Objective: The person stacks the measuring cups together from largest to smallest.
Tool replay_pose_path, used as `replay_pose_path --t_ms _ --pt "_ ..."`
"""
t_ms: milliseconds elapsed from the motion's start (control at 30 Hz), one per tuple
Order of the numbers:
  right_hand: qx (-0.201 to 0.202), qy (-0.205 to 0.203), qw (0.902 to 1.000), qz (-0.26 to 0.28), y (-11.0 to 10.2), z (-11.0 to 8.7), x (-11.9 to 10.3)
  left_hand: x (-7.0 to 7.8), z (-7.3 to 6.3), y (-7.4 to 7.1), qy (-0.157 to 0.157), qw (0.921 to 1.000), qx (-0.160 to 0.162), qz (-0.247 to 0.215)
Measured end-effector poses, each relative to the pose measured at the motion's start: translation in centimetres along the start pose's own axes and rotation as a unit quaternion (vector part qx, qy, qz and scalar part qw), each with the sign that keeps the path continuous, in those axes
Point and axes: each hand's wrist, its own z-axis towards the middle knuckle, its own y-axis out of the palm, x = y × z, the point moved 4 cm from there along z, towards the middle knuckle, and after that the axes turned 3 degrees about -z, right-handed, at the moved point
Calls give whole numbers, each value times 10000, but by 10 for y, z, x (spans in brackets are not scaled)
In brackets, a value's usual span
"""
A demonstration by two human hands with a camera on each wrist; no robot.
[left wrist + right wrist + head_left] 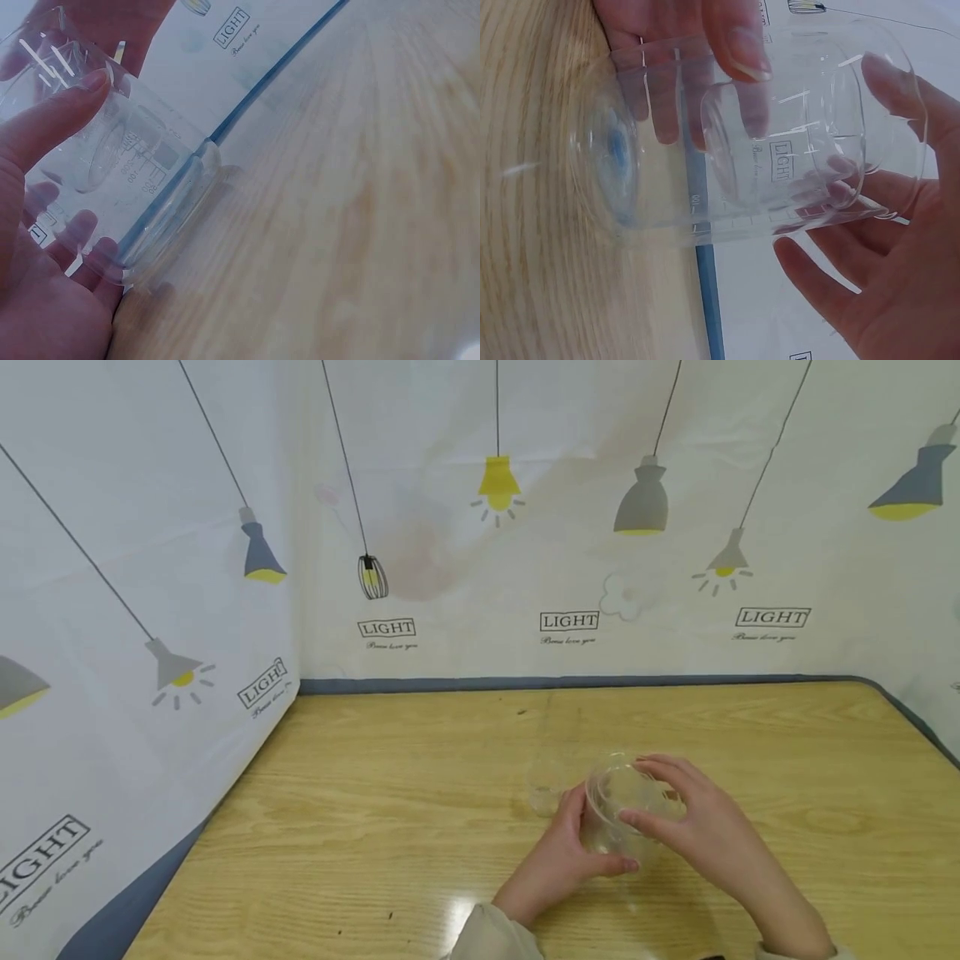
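A clear glass beaker (602,835) with printed volume marks stands upright on the table, its base close to the wood in the left wrist view. My left hand (558,860) grips it round the side, thumb in front and fingers behind. Nested inside is a smaller clear beaker (735,176), its bottom partway down the larger one. The right hand (701,818) holds the small beaker near its rim, thumb on the near side and fingers across on the far side.
Just behind and left of the hands stands a faint, transparent glass vessel (543,797). The wooden table (360,810) meets a white curtain (450,652) printed with lamps at the back and left.
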Motion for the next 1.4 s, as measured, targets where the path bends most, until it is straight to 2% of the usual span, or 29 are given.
replay_pose_path --t_ms 300,533,833,1100,1233,1400 --pt "-205 192 9996 -13 -2 -1 1 0 0 0 28 10000 75 -50" --pt "-478 332 9979 -268 -7 4 -3 -2 0 0 -29 9999 17 -128" --pt "-1131 519 9870 -1017 -12 13 -12 -1 1 1 -42 9998 -36 -189" --pt "-1303 564 9783 -1510 -16 17 -19 1 3 2 107 9994 -94 -326" --pt "-1448 661 9737 -1631 -16 18 -21 0 2 2 40 9996 -106 -259" --pt "-1408 633 9747 -1614 -14 17 -22 0 -1 1 -62 9997 -103 -211"
